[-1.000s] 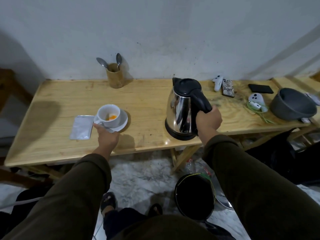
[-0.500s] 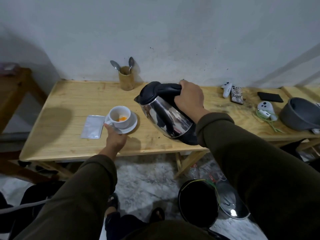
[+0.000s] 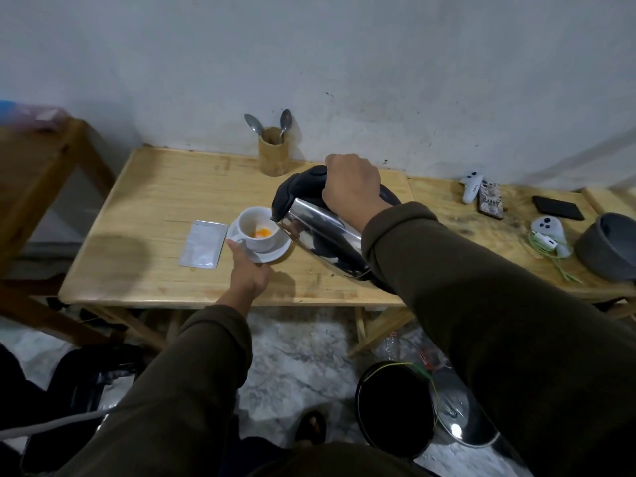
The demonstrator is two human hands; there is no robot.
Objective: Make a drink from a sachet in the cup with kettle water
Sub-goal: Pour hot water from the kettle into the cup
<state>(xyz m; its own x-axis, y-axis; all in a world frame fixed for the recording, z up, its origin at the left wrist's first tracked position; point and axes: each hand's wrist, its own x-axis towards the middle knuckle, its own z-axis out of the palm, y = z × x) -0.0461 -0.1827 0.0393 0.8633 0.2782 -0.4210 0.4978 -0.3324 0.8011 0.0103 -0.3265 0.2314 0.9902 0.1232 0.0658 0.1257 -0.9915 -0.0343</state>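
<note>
sleeves: long dark olive-brown fabric sleeves (image 3: 499, 304) on both arms, thick, loosely creased
cuffs: plain folded cuffs ending at the wrists, no buttons or markings seen
left hand (image 3: 248, 274): bare, no ring or watch visible
right hand (image 3: 352, 187): bare, likewise
torso: same olive-brown garment at bottom edge
feet: dark open sandal (image 3: 311, 426), partly hidden

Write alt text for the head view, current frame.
The right hand tips a steel kettle with its spout at the rim of a white cup holding orange powder, while the left hand steadies the saucer. A silver sachet lies left of the cup on the wooden table.
</note>
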